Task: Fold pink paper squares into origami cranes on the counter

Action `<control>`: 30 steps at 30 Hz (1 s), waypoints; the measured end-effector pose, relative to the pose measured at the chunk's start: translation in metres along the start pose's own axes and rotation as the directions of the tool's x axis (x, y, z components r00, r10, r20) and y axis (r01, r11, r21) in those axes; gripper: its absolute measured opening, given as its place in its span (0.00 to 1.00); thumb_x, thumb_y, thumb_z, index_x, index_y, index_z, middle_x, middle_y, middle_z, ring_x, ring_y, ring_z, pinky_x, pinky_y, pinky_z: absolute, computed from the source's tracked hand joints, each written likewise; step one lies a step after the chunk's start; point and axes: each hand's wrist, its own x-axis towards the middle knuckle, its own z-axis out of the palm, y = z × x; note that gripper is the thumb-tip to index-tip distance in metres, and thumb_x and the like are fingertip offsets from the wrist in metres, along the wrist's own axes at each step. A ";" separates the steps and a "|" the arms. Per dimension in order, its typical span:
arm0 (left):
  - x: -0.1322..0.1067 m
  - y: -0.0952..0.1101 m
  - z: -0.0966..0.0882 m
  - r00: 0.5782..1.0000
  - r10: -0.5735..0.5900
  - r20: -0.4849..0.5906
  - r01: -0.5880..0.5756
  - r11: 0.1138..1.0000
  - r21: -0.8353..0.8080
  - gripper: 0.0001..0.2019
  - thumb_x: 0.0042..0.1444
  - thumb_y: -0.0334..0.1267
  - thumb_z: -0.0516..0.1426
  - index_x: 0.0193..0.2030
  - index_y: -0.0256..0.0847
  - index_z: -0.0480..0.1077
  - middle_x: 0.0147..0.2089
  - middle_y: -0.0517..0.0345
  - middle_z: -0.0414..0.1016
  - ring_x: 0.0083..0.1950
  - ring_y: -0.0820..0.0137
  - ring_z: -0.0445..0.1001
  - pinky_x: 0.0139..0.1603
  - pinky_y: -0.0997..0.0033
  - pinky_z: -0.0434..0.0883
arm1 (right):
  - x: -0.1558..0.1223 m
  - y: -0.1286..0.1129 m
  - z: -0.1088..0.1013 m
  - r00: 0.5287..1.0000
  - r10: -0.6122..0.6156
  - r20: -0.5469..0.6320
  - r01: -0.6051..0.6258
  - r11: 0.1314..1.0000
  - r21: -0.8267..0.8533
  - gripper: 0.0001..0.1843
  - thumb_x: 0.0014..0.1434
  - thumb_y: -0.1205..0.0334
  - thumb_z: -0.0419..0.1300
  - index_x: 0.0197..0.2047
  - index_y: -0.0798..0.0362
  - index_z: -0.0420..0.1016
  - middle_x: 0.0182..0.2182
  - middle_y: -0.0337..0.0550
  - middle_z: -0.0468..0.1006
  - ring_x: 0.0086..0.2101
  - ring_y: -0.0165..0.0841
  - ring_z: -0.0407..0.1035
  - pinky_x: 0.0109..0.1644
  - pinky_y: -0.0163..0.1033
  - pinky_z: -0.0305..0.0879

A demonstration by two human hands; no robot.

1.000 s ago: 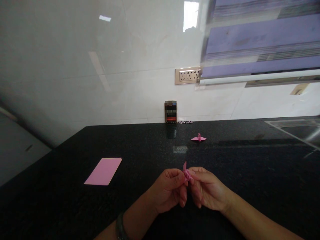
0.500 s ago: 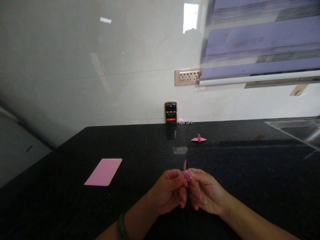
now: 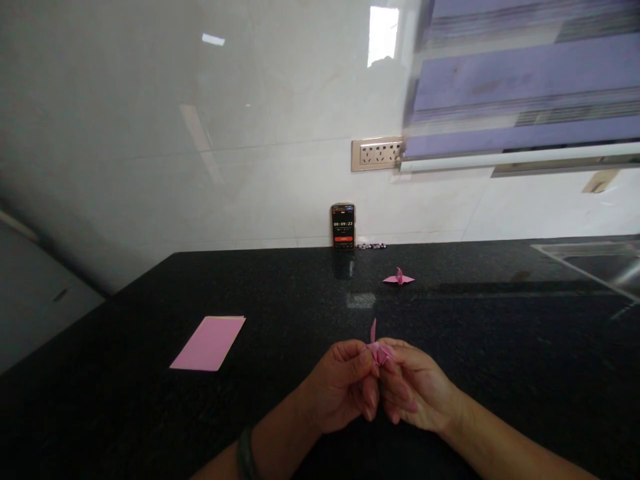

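- Left hand (image 3: 343, 387): thumb and fingers pinching small pink folded-paper piece (image 3: 376, 348) from its left side, dark band on the wrist.
- Right hand (image 3: 417, 390): fingertips pinching the same piece from the right, knuckles touching the left hand.
- Piece held just above the black speckled stone counter (image 3: 480, 347), one point sticking up.
- Finished pink paper crane (image 3: 399, 278) farther back.
- Flat pink paper sheet (image 3: 209, 343) well left.
- Phone (image 3: 343, 226) propped against the wall.

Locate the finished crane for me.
In the head view, the finished crane sits on the counter, right of centre, just right of the phone at the wall.
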 end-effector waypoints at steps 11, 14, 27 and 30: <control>0.000 -0.001 0.004 0.999 0.012 0.032 -0.012 1.000 0.012 0.11 0.52 0.40 0.53 0.26 0.33 0.65 0.15 0.60 0.70 0.14 0.74 0.68 0.15 0.78 0.64 | -0.001 0.001 0.001 0.998 -0.003 0.058 0.000 0.999 0.039 0.11 0.57 0.63 0.48 0.25 0.58 0.64 0.09 0.32 0.64 0.07 0.21 0.55 0.17 0.33 0.68; 0.000 -0.001 0.006 0.999 0.028 0.034 -0.028 1.000 0.005 0.11 0.52 0.40 0.52 0.26 0.33 0.66 0.15 0.59 0.70 0.14 0.74 0.68 0.14 0.79 0.63 | -0.001 0.001 0.001 0.998 -0.001 0.062 -0.001 1.000 0.027 0.12 0.57 0.62 0.48 0.26 0.58 0.64 0.08 0.32 0.65 0.07 0.21 0.55 0.17 0.33 0.68; 0.000 0.001 0.010 0.998 0.042 0.055 -0.043 0.999 0.004 0.11 0.53 0.39 0.52 0.27 0.33 0.67 0.15 0.60 0.70 0.15 0.73 0.69 0.13 0.80 0.64 | 0.000 0.004 0.001 1.000 0.016 0.022 -0.017 0.999 0.037 0.11 0.53 0.60 0.52 0.23 0.57 0.64 0.06 0.32 0.64 0.07 0.23 0.57 0.15 0.32 0.67; -0.001 0.000 0.008 0.998 0.034 0.050 -0.034 0.999 0.008 0.10 0.53 0.39 0.51 0.27 0.33 0.67 0.15 0.59 0.71 0.15 0.73 0.69 0.13 0.80 0.64 | 0.000 0.004 0.001 0.999 0.023 0.024 -0.024 0.999 0.036 0.11 0.52 0.60 0.53 0.23 0.57 0.64 0.07 0.32 0.65 0.07 0.23 0.57 0.15 0.32 0.67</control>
